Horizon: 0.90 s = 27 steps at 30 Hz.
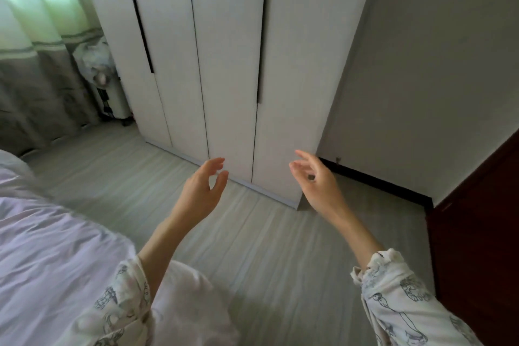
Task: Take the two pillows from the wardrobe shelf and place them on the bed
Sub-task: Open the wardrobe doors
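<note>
Pillows: none in sight yet, presumably behind the closed wardrobe [224, 64] doors ahead of my hands.

I take this to be the very start, reaching toward the wardrobe before anything is opened. My left hand [203, 191] and right hand [316, 179] are both raised in front of me, fingers loosely spread and slightly curled, holding nothing and touching nothing. The doors stand just beyond my fingertips, with a dark vertical handle slot [259, 64] above and between my hands. The bed [56, 247] lies to the left of my left arm, its pale cover rumpled. Next I judge I must hook fingers into a slot and pull a door open to find the shelf.
</note>
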Tool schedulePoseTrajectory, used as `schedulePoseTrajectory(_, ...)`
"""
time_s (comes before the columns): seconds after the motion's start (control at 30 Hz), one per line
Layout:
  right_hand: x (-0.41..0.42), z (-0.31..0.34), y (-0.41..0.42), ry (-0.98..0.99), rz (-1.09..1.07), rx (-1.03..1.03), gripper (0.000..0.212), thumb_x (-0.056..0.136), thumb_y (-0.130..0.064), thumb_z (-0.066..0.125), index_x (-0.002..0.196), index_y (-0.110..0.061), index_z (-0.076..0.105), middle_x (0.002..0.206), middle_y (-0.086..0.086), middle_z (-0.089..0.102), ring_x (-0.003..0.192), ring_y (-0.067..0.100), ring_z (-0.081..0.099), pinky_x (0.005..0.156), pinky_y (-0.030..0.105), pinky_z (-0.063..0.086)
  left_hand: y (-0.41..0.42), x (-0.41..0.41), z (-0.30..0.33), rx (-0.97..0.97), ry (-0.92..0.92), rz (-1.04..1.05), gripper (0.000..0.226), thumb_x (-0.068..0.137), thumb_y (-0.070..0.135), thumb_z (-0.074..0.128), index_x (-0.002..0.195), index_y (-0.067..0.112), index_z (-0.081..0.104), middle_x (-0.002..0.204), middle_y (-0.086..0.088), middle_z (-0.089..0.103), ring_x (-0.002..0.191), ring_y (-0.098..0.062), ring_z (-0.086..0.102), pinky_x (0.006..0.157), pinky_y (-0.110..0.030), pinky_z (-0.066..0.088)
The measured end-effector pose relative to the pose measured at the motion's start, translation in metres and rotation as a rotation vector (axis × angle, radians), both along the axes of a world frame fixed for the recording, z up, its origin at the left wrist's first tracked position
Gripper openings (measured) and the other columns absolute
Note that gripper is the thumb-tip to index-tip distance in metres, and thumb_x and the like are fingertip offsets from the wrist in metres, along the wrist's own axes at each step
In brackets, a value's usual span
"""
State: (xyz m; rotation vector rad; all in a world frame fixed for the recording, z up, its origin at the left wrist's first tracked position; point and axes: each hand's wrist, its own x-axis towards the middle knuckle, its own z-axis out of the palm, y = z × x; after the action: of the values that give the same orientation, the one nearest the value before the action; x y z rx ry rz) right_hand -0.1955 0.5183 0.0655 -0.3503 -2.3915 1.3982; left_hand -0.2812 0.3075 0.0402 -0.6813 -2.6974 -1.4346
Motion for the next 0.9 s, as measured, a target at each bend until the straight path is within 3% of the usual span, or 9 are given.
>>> schedulePoseTrajectory(0.07, -0.035, 0.004, 0.017, 0.003, 0.038, -0.003, 0.039, 0.093, -0.031, 0.052, 0.13, -0.018, 0.05, 0.104, -0.01, 0.058, 0.095, 0.003, 0.052, 0.076, 0.006, 0.035, 0.013, -0.023, 0.006, 0.009, 0.002, 0.043, 0.038, 0.094, 0.024, 0.047, 0.13, 0.009, 0.047, 0.125, -0.009, 0.059, 0.116, -0.022, 0.054, 0.099, -0.044, 0.044)
schedulePoseTrajectory(0.23, -0.131, 0.004, 0.039, 0.008, 0.127, -0.034, 0.038, 0.093, -0.029, 0.053, 0.129, -0.016, 0.05, 0.105, -0.007, 0.058, 0.098, 0.009, 0.054, 0.085, 0.017, 0.035, 0.025, -0.093, 0.006, -0.018, -0.001, 0.152, 0.039, 0.094, 0.022, 0.047, 0.13, 0.007, 0.046, 0.127, -0.011, 0.058, 0.117, -0.024, 0.054, 0.1, -0.045, 0.043)
schedulePoseTrajectory(0.43, -0.261, -0.003, 0.044, 0.001, 0.248, -0.028, 0.039, 0.093, -0.032, 0.051, 0.13, -0.02, 0.049, 0.106, -0.01, 0.057, 0.094, 0.001, 0.052, 0.071, -0.001, 0.036, 0.027, -0.204, -0.004, 0.0, 0.003, 0.261, 0.039, 0.094, 0.022, 0.048, 0.13, 0.008, 0.046, 0.126, -0.011, 0.058, 0.116, -0.023, 0.054, 0.099, -0.045, 0.045)
schedulePoseTrajectory(0.73, -0.461, 0.011, 0.023, 0.019, 0.389, 0.017, 0.04, 0.093, -0.036, 0.05, 0.13, -0.023, 0.048, 0.103, -0.015, 0.057, 0.094, -0.005, 0.051, 0.067, -0.004, 0.036, 0.009, -0.382, 0.004, 0.076, 0.046, 0.396, 0.033, 0.094, 0.023, 0.049, 0.125, 0.013, 0.052, 0.121, -0.005, 0.061, 0.107, -0.012, 0.054, 0.096, -0.039, 0.047)
schedulePoseTrajectory(0.9, -0.553, 0.012, -0.003, 0.01, 0.486, 0.005, 0.041, 0.093, -0.037, 0.05, 0.131, -0.024, 0.047, 0.105, -0.014, 0.056, 0.092, -0.013, 0.049, 0.067, -0.006, 0.035, -0.015, -0.452, 0.003, 0.054, 0.03, 0.454, 0.034, 0.094, 0.021, 0.049, 0.125, 0.011, 0.051, 0.124, -0.007, 0.06, 0.113, -0.019, 0.055, 0.098, -0.041, 0.046)
